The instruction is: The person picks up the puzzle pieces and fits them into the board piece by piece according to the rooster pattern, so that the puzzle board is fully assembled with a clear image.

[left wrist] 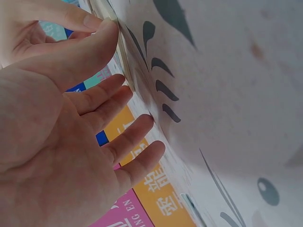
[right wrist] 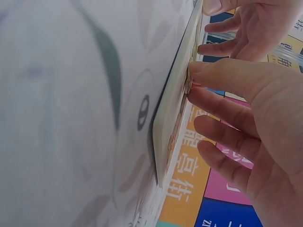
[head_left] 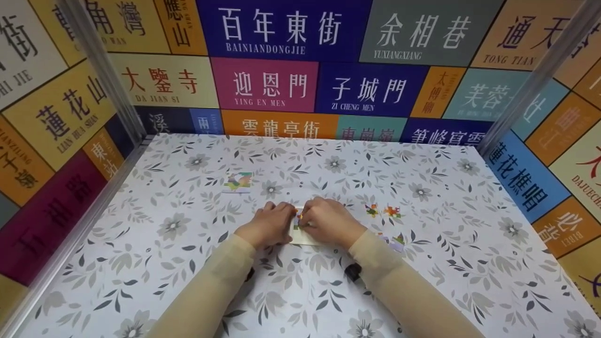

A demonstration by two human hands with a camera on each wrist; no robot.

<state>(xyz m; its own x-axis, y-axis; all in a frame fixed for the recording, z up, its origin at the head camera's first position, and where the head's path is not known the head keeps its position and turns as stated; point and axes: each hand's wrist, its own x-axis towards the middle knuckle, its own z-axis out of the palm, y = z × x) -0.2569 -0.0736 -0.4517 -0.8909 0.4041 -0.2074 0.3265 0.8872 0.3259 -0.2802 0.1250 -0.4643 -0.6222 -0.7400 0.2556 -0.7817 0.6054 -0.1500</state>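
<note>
A thin cream puzzle board [head_left: 305,238] lies flat on the table under both hands, with colourful jigsaw pieces [head_left: 296,225] at its left part. My left hand [head_left: 270,227] is at the board's left end; in the left wrist view its thumb [left wrist: 102,40] touches the board's edge and its other fingers are spread, fairly straight. Over the board, my right hand [head_left: 331,221] pinches a small jigsaw piece [right wrist: 188,88] between thumb and forefinger, close against the board's surface. Its remaining fingers are loosely bent. The hands partly cover the board in the head view.
To the right lie loose jigsaw pieces [head_left: 392,211], with more [head_left: 397,242] nearer, partly behind the right sleeve. A small picture card [head_left: 238,182] is at the back left. The floral table [head_left: 188,272] meets walls [head_left: 267,84] printed with street names.
</note>
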